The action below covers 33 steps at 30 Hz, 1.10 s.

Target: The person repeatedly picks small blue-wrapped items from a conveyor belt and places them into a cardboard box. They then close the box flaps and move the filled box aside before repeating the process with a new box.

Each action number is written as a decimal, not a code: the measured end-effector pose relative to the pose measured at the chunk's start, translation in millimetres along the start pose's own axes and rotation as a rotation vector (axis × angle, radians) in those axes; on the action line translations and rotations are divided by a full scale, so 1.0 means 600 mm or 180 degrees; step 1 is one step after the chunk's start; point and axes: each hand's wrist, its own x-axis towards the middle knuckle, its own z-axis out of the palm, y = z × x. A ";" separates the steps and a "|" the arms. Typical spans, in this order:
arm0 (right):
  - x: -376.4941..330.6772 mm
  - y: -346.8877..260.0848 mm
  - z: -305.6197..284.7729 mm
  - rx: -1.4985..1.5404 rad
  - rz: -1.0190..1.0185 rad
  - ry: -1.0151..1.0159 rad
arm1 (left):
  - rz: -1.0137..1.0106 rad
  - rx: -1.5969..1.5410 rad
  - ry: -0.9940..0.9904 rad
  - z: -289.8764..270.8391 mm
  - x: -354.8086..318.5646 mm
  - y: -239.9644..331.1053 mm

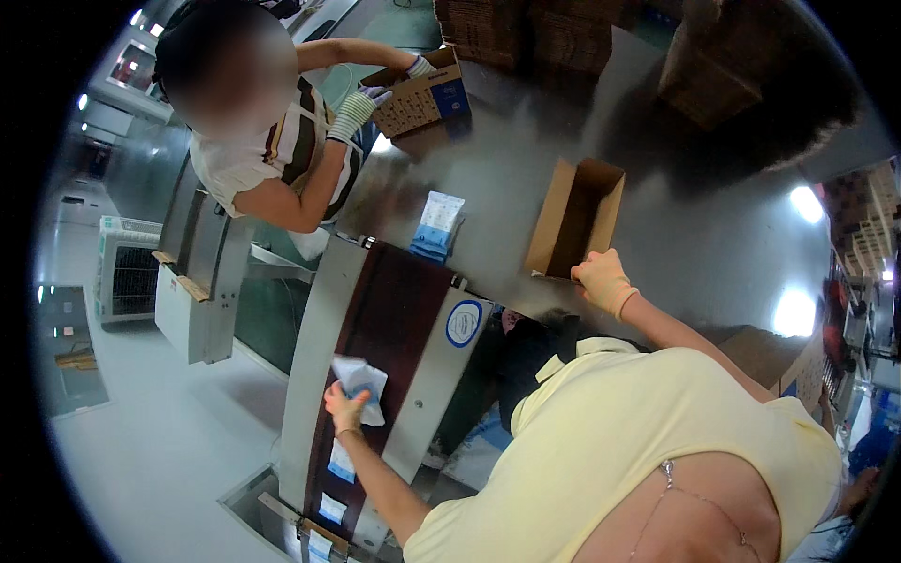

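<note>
Nearest, left hand closed around a white and blue packet, lifted just above the dark conveyor belt; more packets lying on the belt closer in. To the right, gloved right hand gripping the near edge of an open brown cardboard box standing on the steel table. Beyond the belt's end, another blue and white packet resting on the table. Farthest, a co-worker's gloved hand holding a printed carton.
</note>
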 end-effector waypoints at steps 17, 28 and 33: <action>-0.026 0.049 0.040 0.0254 0.0120 0.0665 | -0.1915 -0.5792 -0.0495 0.003 -0.098 0.424; -0.014 0.099 0.041 -0.0044 0.0159 0.0755 | -0.2028 -0.5381 -0.0467 0.039 -0.271 0.394; 0.004 0.093 0.057 -0.0142 0.0003 0.0554 | -0.2251 -0.4936 0.0023 0.041 -0.310 0.366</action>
